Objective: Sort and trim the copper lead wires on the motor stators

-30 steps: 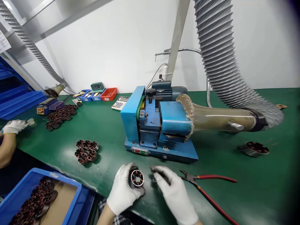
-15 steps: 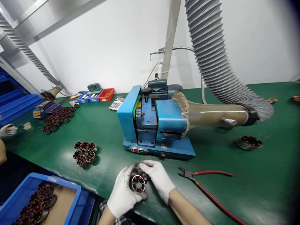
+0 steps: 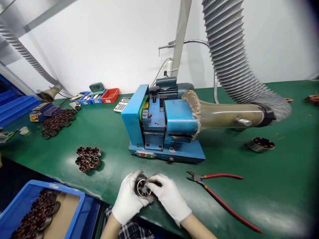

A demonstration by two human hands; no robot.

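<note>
My left hand (image 3: 130, 198), in a white glove with darkened fingertips, wraps round the left side of a motor stator (image 3: 137, 190). This stator is a short metal ring with copper windings inside, its open end tilted up toward me, and thin loose wires stick out at its left. From the right, my right hand (image 3: 169, 196), also gloved, pinches at the upper right rim with thumb and forefinger. Whether a wire is caught between those fingertips is too small to tell. Red-handled cutting pliers (image 3: 199, 178) lie with jaws open to the right of my hands.
A blue belt-driven machine (image 3: 157, 132) stands behind my hands, joined to a duct hose (image 3: 228, 43). Several stators (image 3: 87, 160) sit grouped at left; a larger one (image 3: 260, 145) is at right. More fill a blue bin (image 3: 82, 199). A co-worker's gloved hand (image 3: 4, 136) shows far left.
My right hand has shifted from behind the stator to its upper right rim, fingertips now at the opening. The view has tilted slightly downward. The co-worker's hand has moved at the left edge.
</note>
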